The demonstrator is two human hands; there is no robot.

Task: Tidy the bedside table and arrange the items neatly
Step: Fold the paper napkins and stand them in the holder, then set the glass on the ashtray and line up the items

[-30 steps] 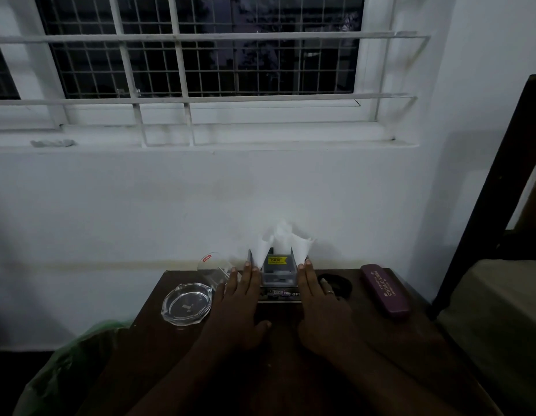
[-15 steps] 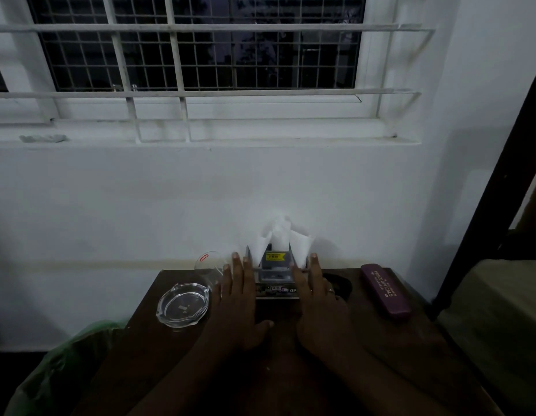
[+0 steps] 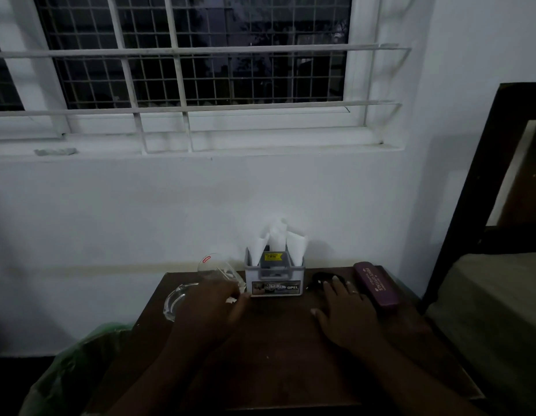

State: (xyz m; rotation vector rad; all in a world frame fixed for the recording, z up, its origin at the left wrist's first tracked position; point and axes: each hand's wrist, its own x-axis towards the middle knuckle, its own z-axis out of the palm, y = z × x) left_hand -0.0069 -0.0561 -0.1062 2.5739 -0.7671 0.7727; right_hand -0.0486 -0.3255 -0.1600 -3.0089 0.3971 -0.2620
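Note:
A dark wooden bedside table [image 3: 275, 340] stands against the white wall. At its back middle sits a grey tissue holder [image 3: 275, 276] with white napkins sticking up. Left of it a clear drinking glass [image 3: 214, 265] leans over, and my left hand [image 3: 212, 304] grips its lower part between thumb and fingers. A glass ashtray [image 3: 178, 298] lies at the left edge, partly hidden by that hand. My right hand [image 3: 347, 313] lies flat on the table, its fingertips at a small black object [image 3: 319, 277]. A purple spectacle case [image 3: 376, 283] lies to its right.
A green plastic bag [image 3: 80, 355] hangs beside the table's left side. A bed [image 3: 485, 310] with a dark wooden frame [image 3: 476, 190] stands close on the right. A barred window is above, in the white wall.
Both hands left the sides of the tissue holder. My left hand moved left onto the glass and my right hand moved right toward the black object.

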